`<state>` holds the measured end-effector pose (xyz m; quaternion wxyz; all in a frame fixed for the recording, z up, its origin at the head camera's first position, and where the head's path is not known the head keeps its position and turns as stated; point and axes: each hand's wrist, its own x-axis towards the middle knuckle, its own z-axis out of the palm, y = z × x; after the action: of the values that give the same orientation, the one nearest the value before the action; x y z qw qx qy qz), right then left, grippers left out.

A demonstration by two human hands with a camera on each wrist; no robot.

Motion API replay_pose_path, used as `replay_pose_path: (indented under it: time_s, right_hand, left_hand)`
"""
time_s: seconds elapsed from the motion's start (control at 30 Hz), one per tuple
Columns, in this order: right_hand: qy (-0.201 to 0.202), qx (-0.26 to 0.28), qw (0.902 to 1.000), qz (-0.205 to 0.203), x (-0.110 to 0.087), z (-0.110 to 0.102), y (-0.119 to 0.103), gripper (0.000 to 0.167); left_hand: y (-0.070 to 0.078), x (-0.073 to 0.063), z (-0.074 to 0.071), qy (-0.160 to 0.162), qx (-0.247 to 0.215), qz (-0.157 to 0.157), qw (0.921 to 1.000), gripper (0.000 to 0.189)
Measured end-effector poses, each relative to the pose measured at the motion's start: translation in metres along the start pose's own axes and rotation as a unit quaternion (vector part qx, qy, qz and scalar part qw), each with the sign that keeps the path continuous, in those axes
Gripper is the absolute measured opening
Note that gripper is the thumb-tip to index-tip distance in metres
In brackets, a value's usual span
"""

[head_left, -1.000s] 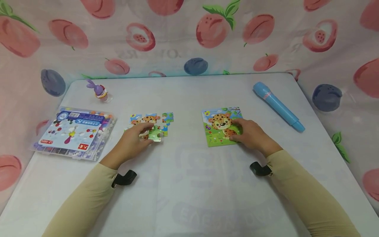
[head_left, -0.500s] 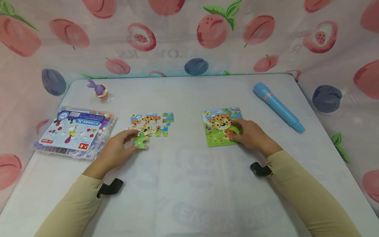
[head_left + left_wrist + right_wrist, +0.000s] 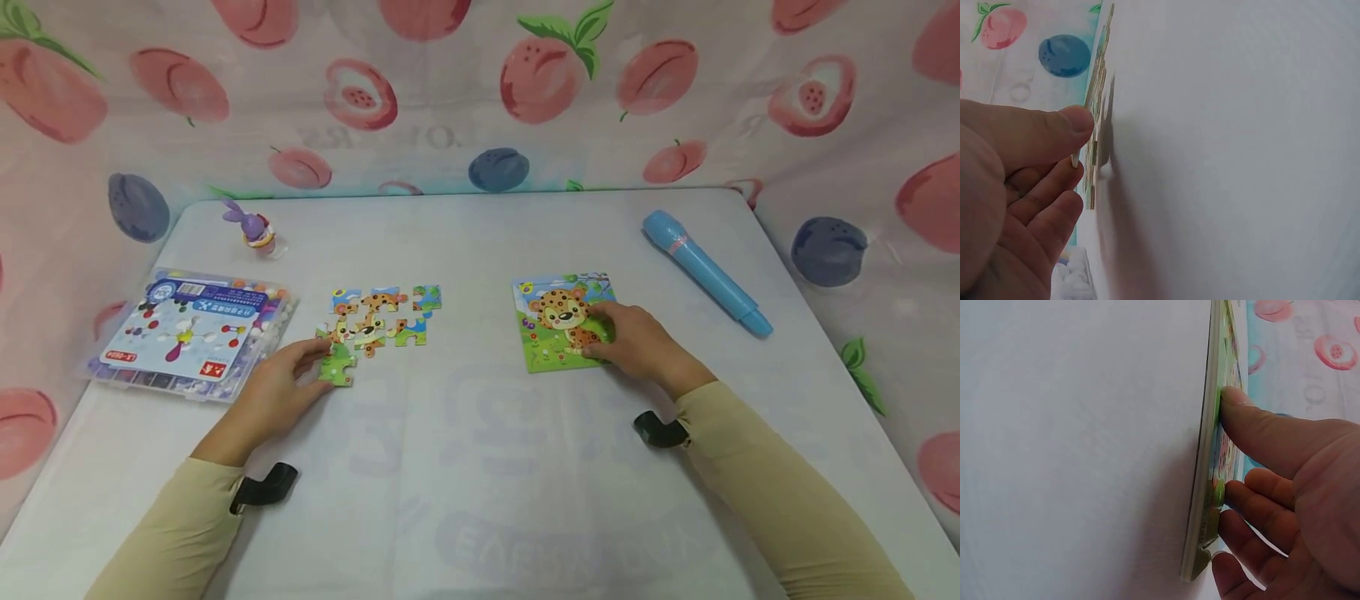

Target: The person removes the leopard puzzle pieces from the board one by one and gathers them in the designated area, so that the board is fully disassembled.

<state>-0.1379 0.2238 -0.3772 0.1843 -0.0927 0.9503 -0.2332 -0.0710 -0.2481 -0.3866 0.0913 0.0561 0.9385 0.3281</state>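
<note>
In the head view, my left hand (image 3: 273, 400) pinches a green jigsaw puzzle piece (image 3: 337, 367) between thumb and fingers. That piece is beside the lower left of several laid-out puzzle pieces (image 3: 367, 331), which show parts of a spotted leopard. In the left wrist view, the held piece (image 3: 1075, 160) appears edge-on, close to the others. My right hand (image 3: 637, 342) rests on the right side of a leopard picture board (image 3: 540, 342). Thumb and fingertips touch the board's face in the right wrist view. The hand hides part of the picture.
A clear plastic case (image 3: 187, 337) with a printed label lies at the left. Behind it stands a purple rabbit figurine (image 3: 253, 227). A blue microphone-shaped toy (image 3: 705, 271) lies at the right. A peach-patterned cloth (image 3: 427, 100) hangs behind the white table (image 3: 480, 500).
My left hand has carried the green puzzle piece left and nearer to me, from over the laid-out pieces to their lower left corner. My right hand has stayed on the board.
</note>
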Motion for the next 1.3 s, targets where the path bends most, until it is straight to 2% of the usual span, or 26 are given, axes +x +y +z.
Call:
replay_pose_path:
  time_s: [0.4, 0.83, 1.0, 1.13, 1.3]
  right_hand:
    - [0.000, 0.003, 1.0000, 0.003, -0.001, 0.000, -0.001, 0.068]
    - [0.003, 0.005, 1.0000, -0.001, -0.001, 0.001, 0.001, 0.068]
    - [0.001, 0.005, 1.0000, 0.000, -0.001, 0.000, 0.000, 0.068]
    - [0.002, 0.004, 1.0000, -0.001, -0.001, 0.000, 0.001, 0.068]
    - [0.004, 0.004, 1.0000, -0.004, -0.001, 0.000, 0.002, 0.068]
  left_hand:
    - [0.000, -0.002, -0.005, -0.032, 0.018, -0.012, 0.9992, 0.056]
    - [0.000, -0.003, -0.006, -0.031, 0.049, -0.022, 0.9981, 0.060]
    - [0.009, -0.002, -0.013, -0.037, 0.051, -0.018, 0.9979, 0.063]
    - [0.023, 0.002, -0.018, -0.026, 0.049, 0.007, 0.9984, 0.062]
    - [0.037, 0.011, -0.015, -0.039, 0.037, 0.028, 0.9981, 0.061]
